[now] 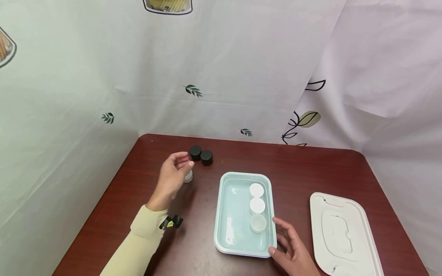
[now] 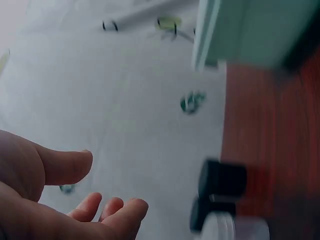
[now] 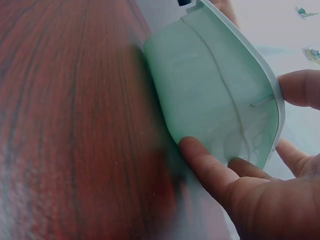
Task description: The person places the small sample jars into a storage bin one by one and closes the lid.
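Note:
My left hand (image 1: pixel 182 164) hovers open just above a small clear jar (image 1: pixel 188 176) on the dark red table, fingers relaxed and holding nothing. In the left wrist view the left hand (image 2: pixel 100 192) is empty, with the jar (image 2: pixel 222 227) a short way off. Two black lids (image 1: pixel 195 152) (image 1: pixel 206 157) sit side by side just behind the jar. A mint tray (image 1: pixel 235 234) holds two white-capped jars (image 1: pixel 256 190) (image 1: pixel 257 206) and one uncapped clear jar (image 1: pixel 258 223) in a row. My right hand (image 1: pixel 277 238) rests against the tray's near right corner (image 3: pixel 215 95), one finger (image 3: pixel 210 162) on the outer wall.
A white rectangular lid (image 1: pixel 342 234) lies flat to the right of the tray. A pale printed curtain (image 1: pixel 221 76) closes off the table's back and sides. The table's left edge (image 1: pixel 103 199) runs close to my left sleeve.

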The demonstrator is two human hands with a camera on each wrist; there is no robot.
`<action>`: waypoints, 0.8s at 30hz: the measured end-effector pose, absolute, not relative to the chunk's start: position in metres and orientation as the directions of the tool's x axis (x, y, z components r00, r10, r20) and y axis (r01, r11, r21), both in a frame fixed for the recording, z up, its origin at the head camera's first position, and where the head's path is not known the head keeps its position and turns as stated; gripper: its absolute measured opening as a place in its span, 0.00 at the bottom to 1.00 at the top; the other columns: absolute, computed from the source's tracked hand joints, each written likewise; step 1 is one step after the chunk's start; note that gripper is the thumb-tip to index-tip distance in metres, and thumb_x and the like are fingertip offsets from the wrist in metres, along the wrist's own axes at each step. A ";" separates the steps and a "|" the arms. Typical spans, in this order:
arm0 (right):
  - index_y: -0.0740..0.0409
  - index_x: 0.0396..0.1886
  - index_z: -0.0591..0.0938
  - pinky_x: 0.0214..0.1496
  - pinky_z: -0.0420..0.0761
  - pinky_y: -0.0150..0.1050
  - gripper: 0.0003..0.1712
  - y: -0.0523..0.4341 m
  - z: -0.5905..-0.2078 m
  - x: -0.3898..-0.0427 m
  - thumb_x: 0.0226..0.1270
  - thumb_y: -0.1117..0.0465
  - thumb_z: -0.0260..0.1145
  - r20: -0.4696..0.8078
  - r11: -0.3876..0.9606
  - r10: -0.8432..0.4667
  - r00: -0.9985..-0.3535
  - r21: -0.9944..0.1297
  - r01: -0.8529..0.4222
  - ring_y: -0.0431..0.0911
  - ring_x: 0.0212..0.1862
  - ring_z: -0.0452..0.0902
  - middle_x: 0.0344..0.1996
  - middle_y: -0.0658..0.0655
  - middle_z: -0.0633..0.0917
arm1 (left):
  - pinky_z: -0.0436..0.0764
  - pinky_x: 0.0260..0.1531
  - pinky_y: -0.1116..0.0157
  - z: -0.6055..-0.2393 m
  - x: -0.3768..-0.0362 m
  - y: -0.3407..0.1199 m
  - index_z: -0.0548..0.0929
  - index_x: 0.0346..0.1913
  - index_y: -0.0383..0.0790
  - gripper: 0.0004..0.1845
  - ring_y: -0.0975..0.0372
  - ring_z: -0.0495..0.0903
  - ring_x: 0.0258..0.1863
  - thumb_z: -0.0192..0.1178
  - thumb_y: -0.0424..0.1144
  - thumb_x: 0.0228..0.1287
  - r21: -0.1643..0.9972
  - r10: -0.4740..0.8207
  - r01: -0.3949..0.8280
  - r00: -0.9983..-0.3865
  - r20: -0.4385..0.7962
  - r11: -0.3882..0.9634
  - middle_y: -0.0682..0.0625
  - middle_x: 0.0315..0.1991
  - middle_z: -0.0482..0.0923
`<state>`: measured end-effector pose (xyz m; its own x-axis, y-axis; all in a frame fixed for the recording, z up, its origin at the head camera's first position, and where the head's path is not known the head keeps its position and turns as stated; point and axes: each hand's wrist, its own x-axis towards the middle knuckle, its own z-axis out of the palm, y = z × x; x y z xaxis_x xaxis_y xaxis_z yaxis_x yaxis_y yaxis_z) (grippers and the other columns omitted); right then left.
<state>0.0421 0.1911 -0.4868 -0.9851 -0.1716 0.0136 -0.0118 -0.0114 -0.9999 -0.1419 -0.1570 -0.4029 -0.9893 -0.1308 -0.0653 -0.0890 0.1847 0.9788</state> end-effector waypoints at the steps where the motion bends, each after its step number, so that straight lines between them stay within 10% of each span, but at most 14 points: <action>1: 0.65 0.78 0.62 0.56 0.88 0.38 0.40 0.191 -0.487 0.042 0.70 0.77 0.66 0.016 -0.013 -0.175 -0.984 -1.000 -0.014 0.35 0.65 0.80 0.67 0.45 0.77 | 0.79 0.45 0.80 -0.405 -0.143 -0.163 0.72 0.71 0.33 0.25 0.50 0.78 0.65 0.63 0.31 0.76 0.979 -0.149 -0.099 -0.986 -0.072 0.179 0.36 0.67 0.74; 24: 0.65 0.78 0.62 0.54 0.89 0.39 0.40 0.190 -0.485 0.043 0.70 0.77 0.66 0.003 -0.017 -0.173 -0.985 -1.000 0.000 0.35 0.65 0.81 0.68 0.45 0.77 | 0.79 0.43 0.83 -0.469 -0.152 -0.199 0.69 0.71 0.25 0.27 0.67 0.78 0.50 0.63 0.32 0.75 0.976 -0.259 -0.190 -0.953 -0.158 0.103 0.34 0.64 0.73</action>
<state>0.0430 0.1899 -0.4852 -0.9850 -0.1728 0.0025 0.0005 -0.0174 -0.9998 -0.1523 -0.1989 -0.4692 -0.9528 -0.2595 -0.1579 -0.1899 0.1030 0.9764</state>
